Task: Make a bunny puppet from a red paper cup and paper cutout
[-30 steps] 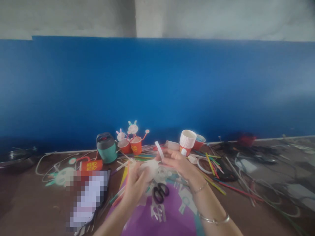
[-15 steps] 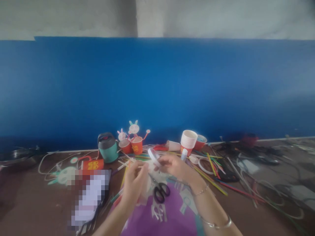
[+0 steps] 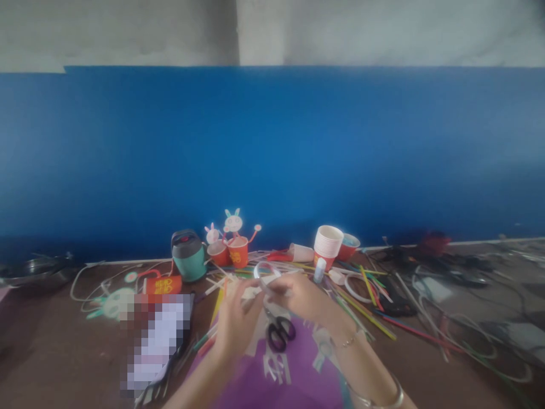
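My right hand point(image 3: 298, 295) grips a roll of white tape point(image 3: 256, 271), its ring standing above the fingertips. Close beside it, my left hand point(image 3: 240, 312) has its fingertips drawn together at the near side of the roll; what they pinch, if anything, is too small to make out. Below both hands lie black-handled scissors point(image 3: 276, 336) with blades pointing away. They rest over a purple sheet point(image 3: 255, 380) that carries white cut paper scraps point(image 3: 276, 366). Another pale scrap with teal marks point(image 3: 323, 347) lies under my right wrist.
Bunny figures stand in red paper cups point(image 3: 237, 253) at the back, beside a teal container point(image 3: 189, 261). A stack of paper cups point(image 3: 327, 244) and a glue stick point(image 3: 319, 271) stand right of centre. Coloured sticks point(image 3: 368, 318) are strewn around. A blurred-out phone point(image 3: 159, 341) lies left.
The tape roll has turned and tilted, so its round opening now shows. My hands have come closer together, with the left fingertips now at the roll.
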Demonstrator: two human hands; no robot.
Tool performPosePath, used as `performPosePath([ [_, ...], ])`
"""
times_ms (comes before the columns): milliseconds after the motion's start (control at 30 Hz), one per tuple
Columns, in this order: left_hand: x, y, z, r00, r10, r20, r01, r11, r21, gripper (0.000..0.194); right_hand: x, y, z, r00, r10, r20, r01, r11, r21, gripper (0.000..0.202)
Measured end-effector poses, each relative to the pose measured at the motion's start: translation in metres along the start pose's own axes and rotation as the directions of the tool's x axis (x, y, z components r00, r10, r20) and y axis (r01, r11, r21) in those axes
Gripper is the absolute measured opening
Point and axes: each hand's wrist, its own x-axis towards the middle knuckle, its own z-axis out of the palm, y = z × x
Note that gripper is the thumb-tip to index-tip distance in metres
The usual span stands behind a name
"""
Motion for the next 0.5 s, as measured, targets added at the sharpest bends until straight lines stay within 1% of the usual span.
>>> performPosePath([
  [67, 0.0012, -0.0003, 0.0012, 1.0, 0.008, -0.007, -0.008, 0.999, -0.038, 0.013, 0.0006, 0.0012, 0.0012, 1.0, -0.003, 0.007, 0.003, 1.0, 0.017, 0.025],
  [133, 0.0019, -0.0009, 0.0029, 1.0, 0.01, -0.019, -0.011, 0.999, -0.054, 0.009, 0.0014, 0.0031, 0.0021, 1.0, -0.003, 0.011, 0.003, 0.999, 0.032, 0.026],
  [200, 0.0018, -0.0012, 0.0043, 0.999, -0.015, -0.042, 0.012, 0.997, -0.079, 0.014, 0.0021, 0.0044, 0.0025, 1.0, 0.001, 0.009, -0.001, 0.999, 0.045, 0.026],
  [233, 0.0014, -0.001, 0.0049, 0.998, -0.036, -0.045, 0.031, 0.995, -0.098, 0.02, 0.0023, 0.0047, 0.0025, 1.0, 0.002, 0.01, -0.003, 0.999, 0.049, 0.025],
  [300, 0.0002, -0.0003, 0.0054, 0.998, -0.059, -0.028, 0.055, 0.989, -0.136, 0.032, 0.0023, 0.0043, 0.0022, 1.0, 0.002, 0.011, -0.002, 0.998, 0.055, 0.022],
  [333, -0.0006, 0.0001, 0.0054, 0.998, -0.066, -0.017, 0.063, 0.987, -0.149, 0.035, 0.0023, 0.0039, 0.002, 1.0, 0.005, 0.012, -0.005, 0.999, 0.053, 0.021],
  [500, -0.003, 0.0011, 0.0047, 0.994, -0.101, -0.03, 0.095, 0.981, -0.169, 0.029, 0.0025, 0.0044, 0.0022, 1.0, 0.009, 0.009, -0.009, 0.999, 0.049, 0.017],
])
